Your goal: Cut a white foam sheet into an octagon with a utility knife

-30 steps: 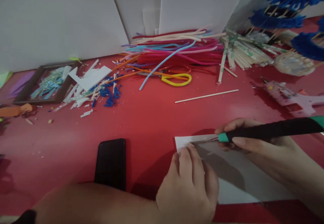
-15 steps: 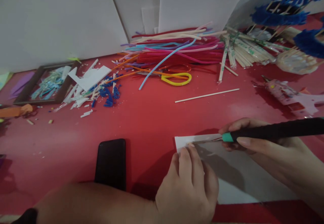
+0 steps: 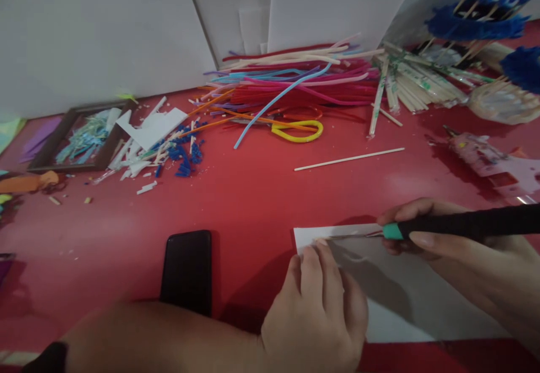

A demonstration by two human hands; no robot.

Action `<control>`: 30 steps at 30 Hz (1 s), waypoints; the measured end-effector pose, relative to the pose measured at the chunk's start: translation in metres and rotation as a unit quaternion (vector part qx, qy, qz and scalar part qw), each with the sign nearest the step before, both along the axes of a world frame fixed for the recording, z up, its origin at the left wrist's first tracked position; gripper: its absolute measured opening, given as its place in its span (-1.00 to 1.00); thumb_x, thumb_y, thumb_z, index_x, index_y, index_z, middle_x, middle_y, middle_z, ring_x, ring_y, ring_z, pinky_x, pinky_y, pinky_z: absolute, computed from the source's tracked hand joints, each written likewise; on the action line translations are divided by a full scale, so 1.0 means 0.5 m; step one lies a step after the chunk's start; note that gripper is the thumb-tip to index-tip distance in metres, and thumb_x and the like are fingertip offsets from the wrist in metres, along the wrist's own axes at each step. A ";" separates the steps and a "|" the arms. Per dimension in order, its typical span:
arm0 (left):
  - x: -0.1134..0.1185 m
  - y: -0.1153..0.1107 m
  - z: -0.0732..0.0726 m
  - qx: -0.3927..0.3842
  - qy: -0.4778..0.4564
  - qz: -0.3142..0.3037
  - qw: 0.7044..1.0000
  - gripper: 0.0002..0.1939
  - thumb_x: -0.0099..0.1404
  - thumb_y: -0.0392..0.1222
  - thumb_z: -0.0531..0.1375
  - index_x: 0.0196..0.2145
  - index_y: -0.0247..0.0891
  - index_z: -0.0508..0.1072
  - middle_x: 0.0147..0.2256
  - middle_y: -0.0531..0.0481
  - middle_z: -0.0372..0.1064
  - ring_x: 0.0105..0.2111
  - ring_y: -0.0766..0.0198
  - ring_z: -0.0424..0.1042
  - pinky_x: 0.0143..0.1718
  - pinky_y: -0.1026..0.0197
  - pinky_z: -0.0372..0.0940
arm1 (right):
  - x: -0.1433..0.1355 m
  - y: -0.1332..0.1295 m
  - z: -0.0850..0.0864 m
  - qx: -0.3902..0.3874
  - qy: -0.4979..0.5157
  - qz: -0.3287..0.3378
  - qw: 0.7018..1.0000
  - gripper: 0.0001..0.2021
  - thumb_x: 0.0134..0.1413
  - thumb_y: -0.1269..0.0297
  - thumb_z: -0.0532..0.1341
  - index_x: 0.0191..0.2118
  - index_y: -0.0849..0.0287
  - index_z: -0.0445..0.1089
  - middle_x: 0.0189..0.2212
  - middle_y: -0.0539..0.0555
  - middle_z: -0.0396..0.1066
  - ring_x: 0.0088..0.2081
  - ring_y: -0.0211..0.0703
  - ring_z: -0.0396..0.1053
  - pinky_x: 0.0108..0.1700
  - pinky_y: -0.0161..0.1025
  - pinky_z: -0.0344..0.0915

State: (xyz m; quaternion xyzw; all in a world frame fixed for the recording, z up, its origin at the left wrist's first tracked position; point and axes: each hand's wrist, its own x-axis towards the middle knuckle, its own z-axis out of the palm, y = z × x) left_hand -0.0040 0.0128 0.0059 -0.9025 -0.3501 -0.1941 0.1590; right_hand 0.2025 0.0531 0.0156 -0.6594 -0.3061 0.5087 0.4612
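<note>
A white sheet [image 3: 405,317] of paper or thin board lies on the red table at the lower right. My left hand [image 3: 316,305] rests on its left part, fingers lying on the surface and fingertips near the upper edge. In my right hand [image 3: 459,249] is a black-handled tool [image 3: 476,224] with a teal collar and a thin metal tip. That tip points left, low over the sheet just below its upper edge. A thin dark line runs between it and my left fingertips; whether it is a blade, stick or cut is unclear.
A black phone [image 3: 187,272] lies left of my hand. Beyond are a thin stick [image 3: 350,159], yellow-handled scissors [image 3: 297,132], pipe cleaners [image 3: 295,80], wrapped sticks [image 3: 409,83], a pink glue gun [image 3: 493,162], a brown frame [image 3: 70,142] and white and blue scraps [image 3: 181,156].
The view has shifted slightly, so most things appear a little further right. The tool in my right hand has drawn slightly right, away from my left fingertips.
</note>
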 end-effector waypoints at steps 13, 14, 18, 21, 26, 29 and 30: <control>0.001 -0.003 0.005 -0.002 0.001 0.005 1.000 -0.83 0.32 -0.39 0.12 -0.25 -0.34 0.52 -0.18 -0.27 0.64 -0.25 0.02 0.67 -0.29 0.14 0.59 | 0.000 0.005 0.009 0.005 -0.025 -0.041 0.999 -0.50 -0.90 -0.14 0.59 -0.68 0.05 0.55 -0.67 0.12 0.41 -0.61 -0.19 0.36 -0.58 -0.30 0.36; 0.001 -0.003 0.005 -0.002 0.002 0.005 1.000 -0.83 0.32 -0.39 0.12 -0.26 -0.33 0.52 -0.18 -0.27 0.65 -0.25 0.02 0.67 -0.29 0.15 0.59 | 0.001 0.004 0.007 0.013 -0.024 -0.040 0.999 -0.53 -0.86 -0.10 0.60 -0.67 0.05 0.56 -0.67 0.12 0.42 -0.61 -0.18 0.37 -0.58 -0.30 0.36; 0.000 -0.001 0.004 0.001 -0.001 0.003 1.000 -0.82 0.33 -0.40 0.11 -0.26 -0.34 0.52 -0.19 -0.28 0.64 -0.25 0.00 0.67 -0.29 0.12 0.60 | 0.006 0.002 0.004 0.037 -0.026 -0.028 0.999 -0.68 -0.68 0.04 0.57 -0.65 0.04 0.57 -0.65 0.12 0.44 -0.61 -0.17 0.38 -0.59 -0.30 0.33; -0.001 0.000 0.004 -0.003 0.005 -0.002 1.000 -0.83 0.32 -0.39 0.12 -0.25 -0.35 0.52 -0.18 -0.29 0.64 -0.25 -0.01 0.67 -0.29 0.12 0.60 | 0.006 0.001 0.006 0.036 -0.029 -0.032 0.998 -0.76 -0.64 0.13 0.52 -0.65 0.04 0.57 -0.67 0.11 0.43 -0.62 -0.15 0.38 -0.60 -0.29 0.31; -0.004 0.001 0.005 -0.004 0.012 -0.007 1.000 -0.87 0.30 -0.38 0.16 -0.24 -0.36 0.51 -0.17 -0.29 0.64 -0.25 -0.01 0.67 -0.28 0.12 0.59 | 0.008 -0.002 0.008 0.033 -0.047 -0.039 0.998 -0.80 -0.61 0.14 0.49 -0.66 0.02 0.56 -0.63 0.12 0.45 -0.60 -0.14 0.39 -0.57 -0.26 0.33; -0.003 0.001 0.005 -0.002 0.015 -0.006 1.000 -0.87 0.29 -0.37 0.16 -0.24 -0.36 0.51 -0.17 -0.29 0.64 -0.24 -0.01 0.67 -0.28 0.12 0.59 | 0.009 -0.003 0.009 0.040 -0.061 -0.031 0.997 -0.78 -0.60 0.10 0.50 -0.66 0.02 0.55 -0.62 0.11 0.45 -0.61 -0.15 0.38 -0.59 -0.25 0.31; -0.003 0.001 0.004 -0.003 0.017 -0.008 1.000 -0.87 0.29 -0.37 0.16 -0.24 -0.36 0.51 -0.17 -0.29 0.64 -0.24 -0.01 0.67 -0.27 0.13 0.59 | 0.008 -0.003 0.010 0.042 -0.065 -0.029 0.997 -0.77 -0.60 0.09 0.51 -0.66 0.03 0.55 -0.62 0.11 0.44 -0.61 -0.15 0.37 -0.59 -0.25 0.31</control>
